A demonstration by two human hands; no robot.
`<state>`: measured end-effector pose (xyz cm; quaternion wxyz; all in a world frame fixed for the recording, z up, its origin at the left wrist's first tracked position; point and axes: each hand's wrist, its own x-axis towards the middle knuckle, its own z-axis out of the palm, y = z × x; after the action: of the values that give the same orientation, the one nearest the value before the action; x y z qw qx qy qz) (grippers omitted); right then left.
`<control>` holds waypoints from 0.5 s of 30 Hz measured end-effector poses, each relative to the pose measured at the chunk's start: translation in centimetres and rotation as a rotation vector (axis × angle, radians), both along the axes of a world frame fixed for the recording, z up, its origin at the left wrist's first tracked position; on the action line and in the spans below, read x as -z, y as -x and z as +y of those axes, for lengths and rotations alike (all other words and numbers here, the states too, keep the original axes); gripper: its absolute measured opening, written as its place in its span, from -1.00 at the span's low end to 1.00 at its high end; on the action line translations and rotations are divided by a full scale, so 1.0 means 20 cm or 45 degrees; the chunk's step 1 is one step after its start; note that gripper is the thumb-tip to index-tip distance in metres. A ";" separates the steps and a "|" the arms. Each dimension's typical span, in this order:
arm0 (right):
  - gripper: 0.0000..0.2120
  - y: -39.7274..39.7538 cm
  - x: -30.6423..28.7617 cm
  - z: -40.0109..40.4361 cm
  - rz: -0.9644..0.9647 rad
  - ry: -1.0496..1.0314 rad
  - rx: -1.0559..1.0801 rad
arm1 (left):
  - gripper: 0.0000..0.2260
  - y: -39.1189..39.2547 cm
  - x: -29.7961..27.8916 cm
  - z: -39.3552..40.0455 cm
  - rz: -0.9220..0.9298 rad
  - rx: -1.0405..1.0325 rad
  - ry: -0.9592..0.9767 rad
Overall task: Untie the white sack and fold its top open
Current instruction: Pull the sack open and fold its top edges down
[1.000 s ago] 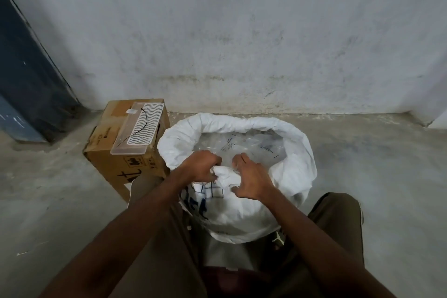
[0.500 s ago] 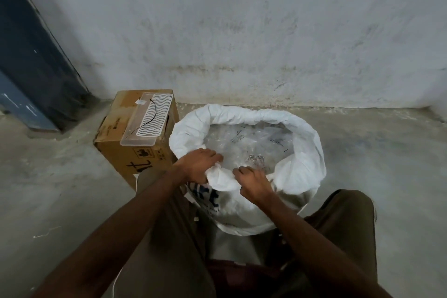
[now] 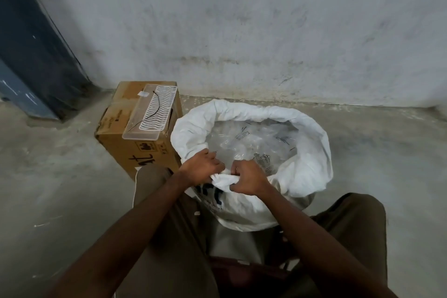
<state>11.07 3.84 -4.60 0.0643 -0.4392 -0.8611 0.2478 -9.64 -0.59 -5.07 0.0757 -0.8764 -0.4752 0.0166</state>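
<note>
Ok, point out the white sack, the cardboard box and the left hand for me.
white sack point(image 3: 312, 167), head view, on its rolled rim at the right.
cardboard box point(image 3: 125, 113), head view, on its top face.
left hand point(image 3: 202, 168), head view, on its back.

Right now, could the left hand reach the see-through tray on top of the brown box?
Probably yes. The left hand grips the white sack's rolled rim, so it must let go first. The tray lies on the cardboard box just beside the sack, on the left, with nothing between them.
</note>
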 end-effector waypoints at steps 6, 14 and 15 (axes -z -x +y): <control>-0.70 0.05 0.08 -0.05 -0.265 -0.439 -0.280 | -0.58 0.07 -0.02 0.00 -0.245 -0.199 0.365; -0.50 -0.01 0.09 -0.05 -0.242 -0.365 -0.391 | -0.72 0.04 0.08 0.05 0.031 -0.161 0.345; -0.42 -0.04 0.07 -0.03 -0.298 -0.334 -0.380 | -0.72 0.04 0.11 0.04 0.056 -0.139 0.269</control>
<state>11.80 3.16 -5.97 -0.0168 -0.3205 -0.9430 0.0879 -10.52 0.27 -7.27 -0.0079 -0.8519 -0.5159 0.0899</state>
